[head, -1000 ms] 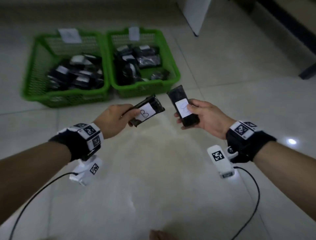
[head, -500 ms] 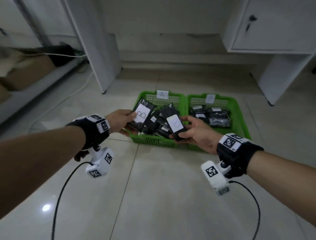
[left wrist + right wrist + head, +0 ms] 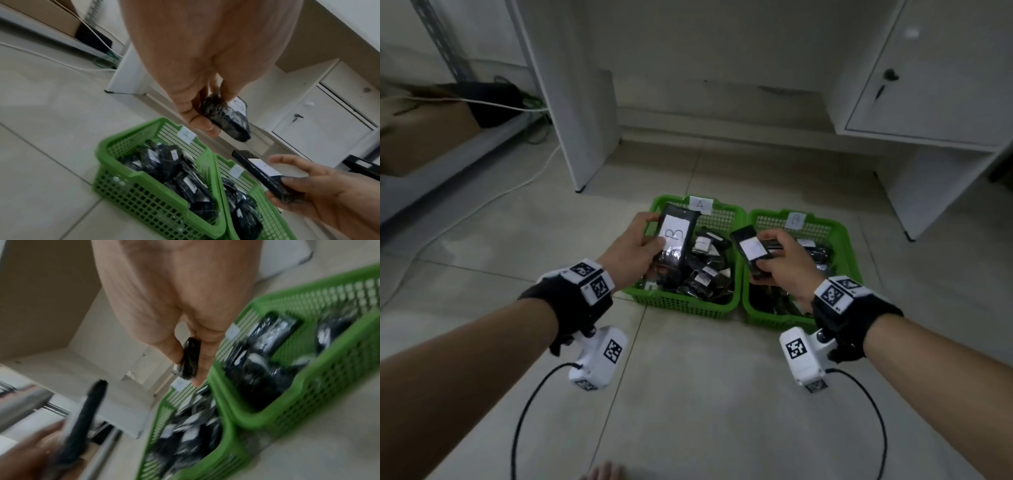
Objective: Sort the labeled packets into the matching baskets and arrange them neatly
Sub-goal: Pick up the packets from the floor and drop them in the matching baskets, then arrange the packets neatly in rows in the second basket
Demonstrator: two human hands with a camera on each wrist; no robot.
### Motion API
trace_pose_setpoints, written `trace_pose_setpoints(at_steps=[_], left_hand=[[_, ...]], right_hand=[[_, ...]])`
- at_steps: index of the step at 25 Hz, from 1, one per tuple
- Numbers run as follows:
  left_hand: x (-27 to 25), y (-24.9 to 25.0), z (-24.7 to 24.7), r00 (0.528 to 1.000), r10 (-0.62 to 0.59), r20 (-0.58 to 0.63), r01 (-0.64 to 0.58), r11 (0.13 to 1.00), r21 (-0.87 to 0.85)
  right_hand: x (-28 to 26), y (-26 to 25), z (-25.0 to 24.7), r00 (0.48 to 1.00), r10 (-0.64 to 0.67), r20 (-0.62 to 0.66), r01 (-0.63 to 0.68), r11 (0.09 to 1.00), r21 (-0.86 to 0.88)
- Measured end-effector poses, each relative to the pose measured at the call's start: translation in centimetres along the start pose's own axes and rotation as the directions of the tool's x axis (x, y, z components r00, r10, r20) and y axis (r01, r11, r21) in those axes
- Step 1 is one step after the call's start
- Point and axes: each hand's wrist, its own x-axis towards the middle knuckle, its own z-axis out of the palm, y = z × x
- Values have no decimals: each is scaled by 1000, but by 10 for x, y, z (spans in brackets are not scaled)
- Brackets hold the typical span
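Two green baskets stand side by side on the floor: the left basket carries a tag marked A, the right basket a tag with a blurred letter. Both hold several black packets with white labels. My left hand grips a black packet labeled B upright over the left basket. My right hand holds a second black packet over the gap between the baskets; its label is unreadable. The left wrist view shows the B packet pinched between thumb and fingers. In the blurred right wrist view, fingers clasp the other packet.
A white cabinet panel stands behind the baskets on the left, and a white cabinet with a locked door on the right. A low shelf with a cardboard box and loose cables lies far left. Tiled floor spreads in front of the baskets.
Both hands have carried their packets forward over the baskets. The B packet has turned upright over the left basket, and the right packet has come to the baskets' shared edge.
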Motion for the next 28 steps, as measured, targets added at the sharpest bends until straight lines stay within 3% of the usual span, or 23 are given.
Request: trace_pose_setpoints(at_steps=[3,5,8,12,16,18,20,24,28], left_hand=[[35,-3,47,989,70,128,-69,998,-13],[56,-8,81,963,104,248,-108,994,1],[85,-10,132,914,155,375,-210,971,111],[109,-10,176,866,122,484,-298,905,305],[124,-8,179,805,-3,594,-444,661,605],[131,-2,175,734,-100,672,-490,607,626],[141,7,174,693,-139,708,-531,566,631],[165,20,178,694,-58,718,-565,574,593],[179,35,173,693,13,721,-622,516,589]], right_hand=[[13,27,-29,989,4,-149,-63,919,-390],[10,53,-38,978,39,-206,-139,854,-501],[-1,87,-33,979,77,-189,-177,782,-598],[-7,95,-31,993,46,-110,-116,563,-818],[4,71,-40,988,148,-52,-118,484,-867],[9,47,-47,980,198,20,-71,442,-894],[14,19,-58,965,244,96,-2,372,-928],[37,-7,-90,966,209,153,81,317,-945],[71,8,-105,947,211,242,192,233,-954]])
